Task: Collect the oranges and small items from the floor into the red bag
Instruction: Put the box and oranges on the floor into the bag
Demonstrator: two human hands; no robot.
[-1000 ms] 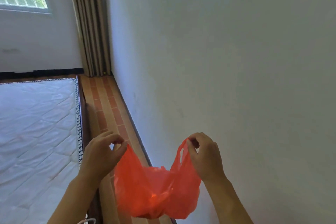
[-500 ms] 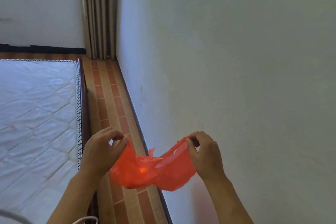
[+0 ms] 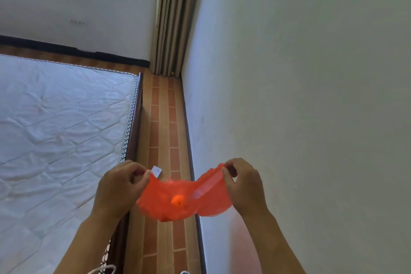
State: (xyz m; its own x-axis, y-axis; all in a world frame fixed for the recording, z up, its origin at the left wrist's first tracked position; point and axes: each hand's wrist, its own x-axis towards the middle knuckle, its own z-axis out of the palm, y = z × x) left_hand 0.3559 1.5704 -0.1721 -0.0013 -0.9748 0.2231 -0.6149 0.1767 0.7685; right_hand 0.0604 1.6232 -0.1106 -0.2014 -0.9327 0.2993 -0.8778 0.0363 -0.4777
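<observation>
Between the bed (image 3: 66, 129) and the wall (image 3: 300, 95), over the narrow strip of tiled floor (image 3: 164, 131), we hold the red bag (image 3: 186, 198) stretched by its two handles. Left hand (image 3: 121, 187) pinches one handle, right hand (image 3: 243, 184) pinches the other, pulled apart, we judge, to spread the mouth for loading. An orange (image 3: 177, 200) shows through the thin plastic near the middle, sagging it. A small white slip (image 3: 156, 171) lies on the floor just beyond the left fingers, likely a pickup still due.
</observation>
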